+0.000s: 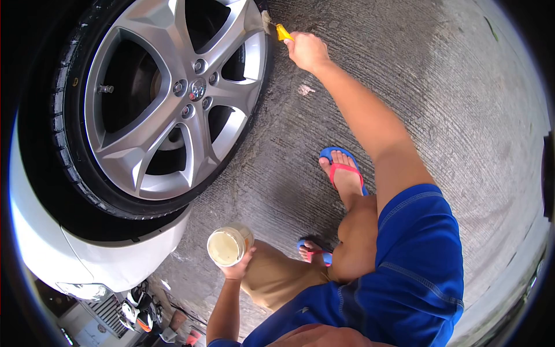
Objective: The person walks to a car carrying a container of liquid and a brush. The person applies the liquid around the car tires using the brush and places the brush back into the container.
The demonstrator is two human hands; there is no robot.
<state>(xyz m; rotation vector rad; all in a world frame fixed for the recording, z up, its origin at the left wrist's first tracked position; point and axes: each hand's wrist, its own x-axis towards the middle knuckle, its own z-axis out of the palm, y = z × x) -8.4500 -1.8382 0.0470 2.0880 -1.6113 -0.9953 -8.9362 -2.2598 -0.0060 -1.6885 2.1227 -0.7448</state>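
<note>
Yellow-handled brush (282,32) in the right hand (309,51), whose fingers were closed around the handle at the end of an outstretched arm, had its pale head at the edge of the black tyre (74,124), near the top of the view; whether the bristles pressed on the rubber or stopped just beside it, I could not tell. Lower down, the left hand (238,268) was wrapped around an uncovered jar (226,247) with a cream-coloured inside, some fingers hidden behind it. A leg in tan shorts (280,276) crowded the space just beside that hand. The tyre ringed a silver five-spoke rim (198,88), and white bodywork (121,260) curved around its lower left, blocking that side. Ridged concrete (376,52) lay beneath, with a small pale scrap (305,89) between the tyre and the right forearm. Blue flip-flops (346,169) with red straps stood well apart from the brush, while a blue shirt (419,243) covered ground at lower right. Past the bodywork, at bottom left, sat a jumble of objects (139,309) too small to name.
</note>
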